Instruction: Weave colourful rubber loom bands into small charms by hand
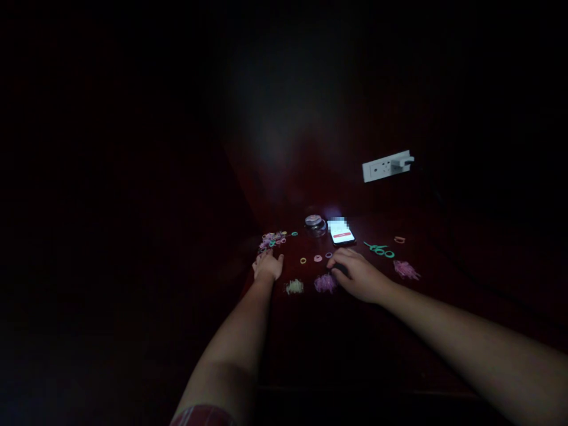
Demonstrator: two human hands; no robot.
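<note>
My left hand (267, 267) lies flat with its thumb spread, its fingertips at the near edge of a mixed pile of small coloured elastic bands (273, 239). My right hand (357, 275) is curved beside a heap of purple bands (325, 283); a gap shows between its thumb and fingers, and I see nothing held there. A single purple band (329, 255) lies by its fingertips. To the left of that are a pink band (318, 258) and a yellow band (303, 260). Between my hands sits a heap of pale yellow-green bands (294, 287).
A small lidded jar (315, 226) stands behind the bands, beside a lit phone (341, 232). Right of my right hand lie green bands (380, 251), an orange band (399, 239) and a pink heap (405, 270). A wall socket (385, 167) holds a plug. The surroundings are very dark.
</note>
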